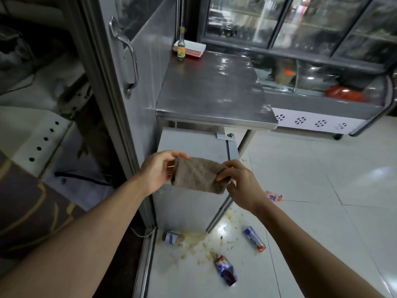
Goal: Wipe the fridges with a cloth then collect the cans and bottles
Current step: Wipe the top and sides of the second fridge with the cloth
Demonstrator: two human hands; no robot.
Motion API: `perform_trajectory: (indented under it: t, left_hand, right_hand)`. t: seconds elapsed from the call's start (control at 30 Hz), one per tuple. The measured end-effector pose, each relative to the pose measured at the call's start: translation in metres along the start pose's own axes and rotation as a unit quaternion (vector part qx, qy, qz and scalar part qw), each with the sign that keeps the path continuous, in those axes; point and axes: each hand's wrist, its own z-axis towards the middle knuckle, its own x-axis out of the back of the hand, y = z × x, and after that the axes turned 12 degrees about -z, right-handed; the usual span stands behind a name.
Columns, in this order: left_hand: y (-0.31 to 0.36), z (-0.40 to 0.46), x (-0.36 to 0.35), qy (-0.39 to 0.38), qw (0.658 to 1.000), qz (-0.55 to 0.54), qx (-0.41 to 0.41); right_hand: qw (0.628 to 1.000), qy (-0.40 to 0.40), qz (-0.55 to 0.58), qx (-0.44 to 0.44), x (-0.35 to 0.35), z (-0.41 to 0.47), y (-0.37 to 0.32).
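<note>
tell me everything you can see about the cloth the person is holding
The cloth is a brownish-grey piece of soft, towel-like fabric with faint diagonal creases, folded over into a rough rectangle. It is held up in the air, stretched nearly level between both hands: the left hand pinches its left end and the right hand grips its right end. It hangs in front of the low white fridge under the steel counter, touching only the hands.

Steel table (214, 87): stands against the wall | Stacked red-and-white trays (193, 49): on the table's far left corner | Floor (322, 190): pale glossy tiles, yellowish spill (197, 239) spread near the bottom centre | Black cable (81, 178): lies at left
</note>
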Motion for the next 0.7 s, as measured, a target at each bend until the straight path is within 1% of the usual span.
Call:
perform_trajectory:
  t: [0.03,0.07,0.13,0.17,0.23,0.33,0.4,0.47,0.6,0.7]
  left_hand:
    - [-0.001,-0.001,-0.002,-0.002,1.0,-0.002,0.0]
    - [-0.003,0.0,-0.003,0.002,1.0,0.021,-0.011]
    - [-0.01,0.0,-0.003,0.02,0.993,0.111,-0.042]
    - [-0.015,0.001,-0.003,0.034,0.986,0.154,-0.053]
    - [-0.025,0.002,-0.004,0.058,0.981,0.176,-0.059]
    - [-0.044,0.002,-0.005,0.055,0.975,0.205,-0.062]
    - [-0.059,0.002,0.0,0.059,0.973,0.212,-0.062]
    - [-0.073,0.002,0.008,0.077,0.97,0.221,-0.066]
    - [-0.102,0.012,0.031,0.123,0.951,0.269,-0.089]
    - [-0.122,0.023,0.053,0.175,0.93,0.303,-0.112]
  right_hand:
    - [0.999,-0.008,0.03,-0.02,-0.002,-0.001,0.0]
    - [0.997,-0.014,0.06,-0.041,-0.004,-0.002,0.0]
    - [0.991,-0.017,0.105,-0.079,-0.012,-0.001,0.002]
    - [0.99,-0.016,0.105,-0.091,-0.017,0.0,0.003]
    - [0.99,-0.018,0.101,-0.099,-0.028,0.001,0.007]
    - [0.988,-0.051,0.133,-0.056,-0.047,0.006,0.009]
    - [0.984,-0.102,0.144,-0.019,-0.064,0.007,0.01]
    - [0.979,-0.138,0.15,-0.006,-0.085,0.005,0.01]
    - [0.977,-0.103,0.185,-0.007,-0.129,-0.008,0.015]
    - [0.985,-0.073,0.157,0.013,-0.155,-0.013,0.017]
